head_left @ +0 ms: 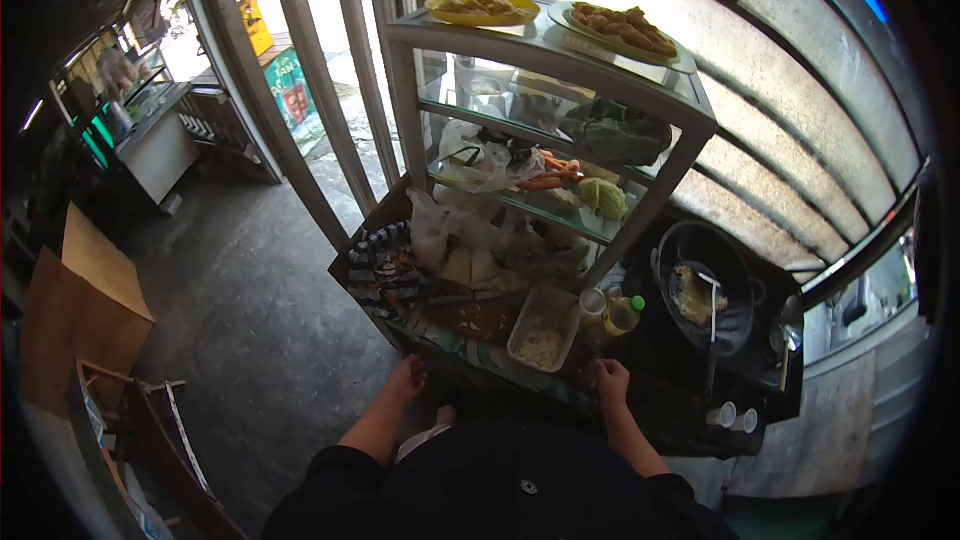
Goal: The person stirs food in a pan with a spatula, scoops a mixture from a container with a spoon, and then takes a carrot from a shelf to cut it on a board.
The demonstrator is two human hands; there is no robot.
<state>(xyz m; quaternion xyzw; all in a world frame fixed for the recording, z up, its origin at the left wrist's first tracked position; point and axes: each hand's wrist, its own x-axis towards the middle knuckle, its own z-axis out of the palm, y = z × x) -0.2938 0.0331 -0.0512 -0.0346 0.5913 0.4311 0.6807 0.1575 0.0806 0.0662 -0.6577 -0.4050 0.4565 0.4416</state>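
Observation:
My left hand (408,378) hangs just in front of the counter's near edge, its fingers curled in and no object showing in it. Close to the right end of a plastic tub (545,330), my right hand (609,381) has its fingers pressed together at the edge; what they hold, if anything, is hidden. Pale crumbly food lies in the tub. Behind it are a brown cutting board (480,318) and a bottle with a green cap (624,314). On the right, a dark wok (735,315) contains yellowish food and a spatula (714,300).
A glass cabinet (548,58) with vegetables rises behind the counter, topped by a yellow plate (450,15) and a second plate of fried food (625,32). Striped cloth (372,285) lies at left. Two plastic cups (733,418) are front right; a wooden bench (165,440) stands lower left.

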